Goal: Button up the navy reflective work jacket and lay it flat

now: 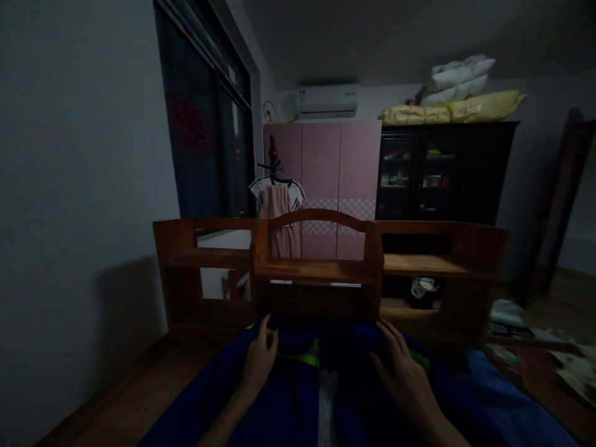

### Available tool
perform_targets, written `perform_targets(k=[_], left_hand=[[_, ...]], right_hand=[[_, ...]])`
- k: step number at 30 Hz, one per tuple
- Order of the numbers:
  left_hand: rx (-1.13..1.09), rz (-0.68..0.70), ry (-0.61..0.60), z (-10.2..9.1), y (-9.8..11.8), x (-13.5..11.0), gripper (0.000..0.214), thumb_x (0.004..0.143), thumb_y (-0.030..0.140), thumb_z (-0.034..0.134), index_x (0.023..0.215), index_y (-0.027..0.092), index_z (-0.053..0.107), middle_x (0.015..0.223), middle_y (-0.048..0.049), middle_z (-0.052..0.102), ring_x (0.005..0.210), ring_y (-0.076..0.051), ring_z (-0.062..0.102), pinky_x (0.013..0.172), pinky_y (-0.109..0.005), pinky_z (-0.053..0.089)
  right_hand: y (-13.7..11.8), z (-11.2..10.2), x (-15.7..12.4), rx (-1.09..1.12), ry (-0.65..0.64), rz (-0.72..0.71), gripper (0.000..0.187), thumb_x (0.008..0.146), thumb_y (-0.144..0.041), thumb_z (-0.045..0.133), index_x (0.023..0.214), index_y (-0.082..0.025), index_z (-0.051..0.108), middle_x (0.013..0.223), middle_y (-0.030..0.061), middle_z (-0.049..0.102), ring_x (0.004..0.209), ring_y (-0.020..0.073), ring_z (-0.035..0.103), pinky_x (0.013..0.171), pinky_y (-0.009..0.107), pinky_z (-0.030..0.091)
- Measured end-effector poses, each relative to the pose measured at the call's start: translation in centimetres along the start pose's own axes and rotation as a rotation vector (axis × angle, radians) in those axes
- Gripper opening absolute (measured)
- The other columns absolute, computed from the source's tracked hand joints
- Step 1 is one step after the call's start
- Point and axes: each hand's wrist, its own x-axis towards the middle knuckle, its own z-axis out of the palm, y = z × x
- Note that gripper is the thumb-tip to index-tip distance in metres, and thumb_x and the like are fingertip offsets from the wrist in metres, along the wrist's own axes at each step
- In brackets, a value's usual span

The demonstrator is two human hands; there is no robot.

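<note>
A dark blue garment (288,397) with lime-green trim lies spread out in front of me, most likely a jacket. Over its left part is my left hand (259,360), fingers loosely bent and apart, fingertips near the garment's far edge. My right hand (406,372) rests at the right part, thumb held away from the stretched fingers, also close to that far edge. Neither hand visibly grips the cloth. A grey-white strip (328,397) runs down the garment's middle. Dim light hides the finer folds.
Just beyond the garment stands a wooden shelf unit (316,270) with several compartments. Lighter blue cloth (498,391) lies at the right. A wall (84,186) rises at the left. Farther back are a pink wardrobe (321,161), a dark cabinet (482,167) and hanging clothes (279,205).
</note>
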Motion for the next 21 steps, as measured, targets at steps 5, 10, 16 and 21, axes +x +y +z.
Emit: perform_targets(k=[5, 10, 16, 21], left_hand=[[-0.213, -0.046, 0.108, 1.9, 3.9, -3.6, 0.046, 0.088, 0.033, 0.038, 0.132, 0.021, 0.032, 0.111, -0.0099, 0.054, 0.089, -0.017, 0.059, 0.081, -0.034, 0.048], [-0.336, -0.018, 0.155, 4.9, 6.9, -7.1, 0.037, 0.088, 0.026, 0.037, 0.125, 0.022, 0.036, 0.127, -0.0114, 0.039, 0.110, -0.019, 0.050, 0.088, -0.036, 0.047], [-0.098, 0.088, -0.150, 6.6, 5.8, -9.9, 0.034, 0.088, 0.028, 0.034, 0.119, 0.022, 0.047, 0.126, -0.0101, 0.043, 0.119, -0.021, 0.044, 0.100, -0.040, 0.038], [-0.024, -0.037, -0.228, 6.8, 4.0, -9.5, 0.036, 0.085, 0.033, 0.037, 0.115, 0.019, 0.053, 0.123, -0.0116, 0.049, 0.116, -0.023, 0.048, 0.095, -0.036, 0.043]], right_hand=[[-0.8, -0.7, -2.1, 0.073, -0.117, -0.006, 0.040, 0.090, -0.029, 0.036, 0.129, -0.026, 0.039, 0.126, 0.0057, 0.051, 0.099, 0.0180, 0.060, 0.081, 0.029, 0.051], [-1.8, 0.9, -4.3, 0.148, -0.344, 0.088, 0.030, 0.087, -0.027, 0.039, 0.113, -0.023, 0.052, 0.080, 0.0013, 0.067, 0.072, 0.0165, 0.065, 0.061, 0.022, 0.045], [-1.2, 2.5, -5.8, 0.313, -0.433, 0.194, 0.026, 0.088, -0.035, 0.037, 0.091, -0.020, 0.058, 0.071, 0.0005, 0.064, 0.063, 0.0148, 0.060, 0.055, 0.020, 0.039], [0.5, 4.1, -6.7, 0.303, -0.507, 0.156, 0.025, 0.087, -0.036, 0.039, 0.090, -0.022, 0.058, 0.064, -0.0008, 0.063, 0.060, 0.0151, 0.060, 0.054, 0.020, 0.037]])
